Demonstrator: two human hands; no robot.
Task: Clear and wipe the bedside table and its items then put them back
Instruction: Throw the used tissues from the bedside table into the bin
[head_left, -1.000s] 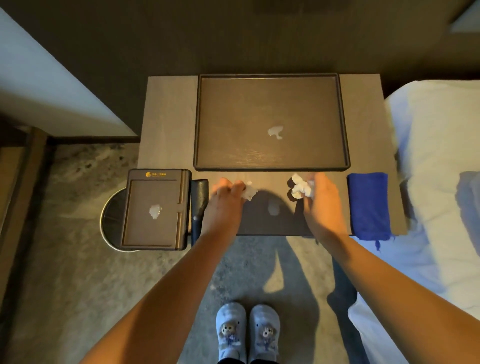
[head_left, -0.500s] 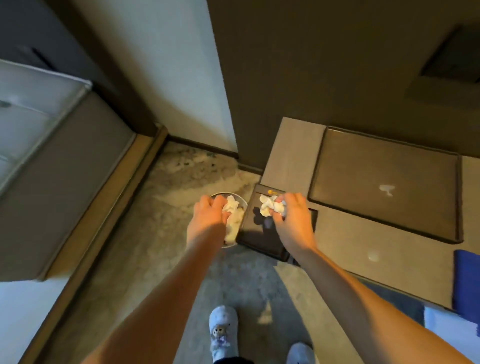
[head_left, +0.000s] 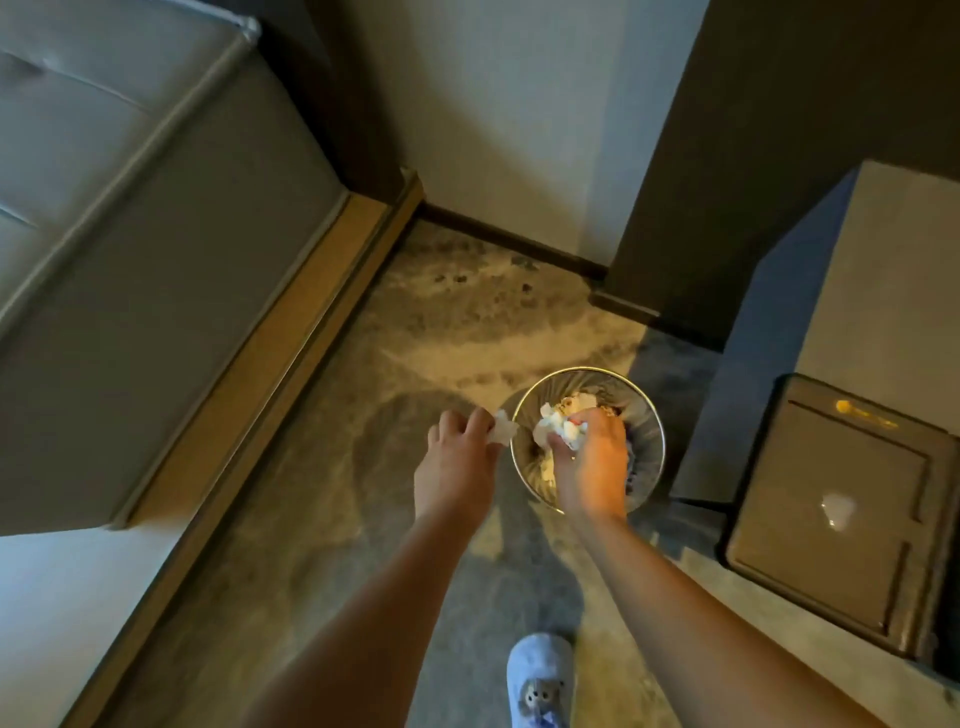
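My right hand (head_left: 589, 462) hovers over a round metal waste bin (head_left: 641, 400) on the floor and grips a crumpled white tissue (head_left: 563, 431). My left hand (head_left: 457, 462) is just left of the bin's rim and pinches a smaller white tissue scrap (head_left: 504, 427). Crumpled paper lies inside the bin. At the right edge a dark brown square box (head_left: 831, 514) sits on the corner of the bedside table (head_left: 883, 291), with a pale spot of reflected light on its lid.
A grey upholstered bench with a wooden base (head_left: 156, 270) runs along the left. Patterned carpet (head_left: 363, 415) fills the middle. A white wall and dark panel stand behind the bin. My slippered foot (head_left: 540, 680) is at the bottom.
My view swung left from the table to the floor. Both hands carried their tissues from the tabletop to the waste bin; the right hand is now over its opening.
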